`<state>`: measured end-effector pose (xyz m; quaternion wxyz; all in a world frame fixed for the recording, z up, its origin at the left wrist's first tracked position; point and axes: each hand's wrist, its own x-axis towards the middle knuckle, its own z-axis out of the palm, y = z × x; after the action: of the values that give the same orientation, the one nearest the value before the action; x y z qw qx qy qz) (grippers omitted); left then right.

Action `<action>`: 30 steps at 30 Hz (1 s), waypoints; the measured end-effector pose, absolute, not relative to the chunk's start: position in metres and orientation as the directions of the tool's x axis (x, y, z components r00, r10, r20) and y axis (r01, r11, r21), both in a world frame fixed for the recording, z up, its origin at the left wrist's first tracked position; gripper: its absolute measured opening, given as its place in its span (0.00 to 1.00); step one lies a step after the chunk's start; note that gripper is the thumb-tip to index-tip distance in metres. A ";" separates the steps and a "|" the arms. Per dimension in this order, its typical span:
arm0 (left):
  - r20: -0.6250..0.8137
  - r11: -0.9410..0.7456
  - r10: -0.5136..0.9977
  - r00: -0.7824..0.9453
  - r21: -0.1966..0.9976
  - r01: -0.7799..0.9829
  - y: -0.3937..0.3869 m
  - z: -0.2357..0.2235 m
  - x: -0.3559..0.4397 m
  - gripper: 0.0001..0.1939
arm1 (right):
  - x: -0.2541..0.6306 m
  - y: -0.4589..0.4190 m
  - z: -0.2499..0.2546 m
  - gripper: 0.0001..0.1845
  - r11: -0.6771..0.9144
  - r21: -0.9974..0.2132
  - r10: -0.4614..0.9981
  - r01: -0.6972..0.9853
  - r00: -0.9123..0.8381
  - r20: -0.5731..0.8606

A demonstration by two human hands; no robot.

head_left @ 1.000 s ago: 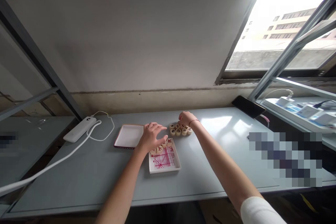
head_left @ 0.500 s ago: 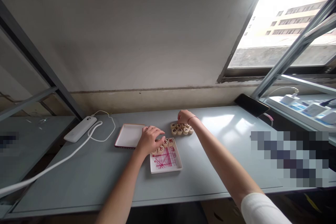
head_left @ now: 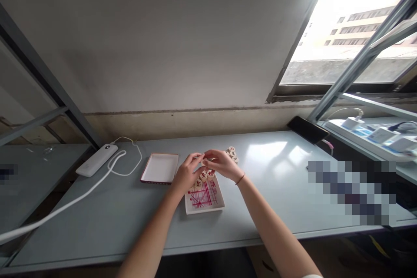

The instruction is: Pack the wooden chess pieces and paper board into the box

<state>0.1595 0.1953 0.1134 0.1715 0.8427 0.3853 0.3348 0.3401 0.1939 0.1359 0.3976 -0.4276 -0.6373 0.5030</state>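
Note:
My left hand and my right hand meet over the far end of a shallow white box. Their fingertips close from both sides around a pale xiangqi piece, mostly hidden by the fingers. Below them in the box lie round wooden xiangqi pieces, among them one with a red character, on a paper printed with red lines. Beyond my right hand, several more xiangqi pieces stand grouped on the desk, partly covered by that hand.
The box's lid lies left of my left hand. A white power bank with a white cable rests on the grey desk. At the back right are a black phone-like slab and a power strip.
My right hand has come left and nearer from the grouped pieces to my left hand, bringing a piece. More of the group's right end shows. My left hand has stayed near the box.

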 end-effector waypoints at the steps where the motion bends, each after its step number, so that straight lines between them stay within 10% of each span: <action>1: 0.436 -0.643 0.766 0.473 0.553 0.530 0.195 0.115 0.161 0.19 | 0.339 0.191 0.132 0.20 0.129 -0.986 0.949 0.109 -0.302 0.091; 14: 0.249 -0.697 0.714 0.655 0.344 0.629 0.156 0.113 0.159 0.03 | 0.358 0.192 0.116 0.23 0.061 -0.988 0.997 -0.144 -0.045 0.068; 21: 0.156 -0.594 0.802 0.576 0.305 0.744 0.167 0.108 0.156 0.23 | 0.356 0.190 0.115 0.22 0.126 -0.989 0.986 -0.073 -0.100 0.133; 30: 0.132 -0.585 0.809 0.573 0.281 0.760 0.204 0.109 0.142 0.21 | 0.341 0.182 0.112 0.10 0.430 -0.838 0.897 0.336 -0.258 0.358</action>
<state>0.1425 0.2039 0.1092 0.0970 0.8816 0.4449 0.1239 0.3407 0.1824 0.1117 0.4358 -0.4254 -0.7248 0.3222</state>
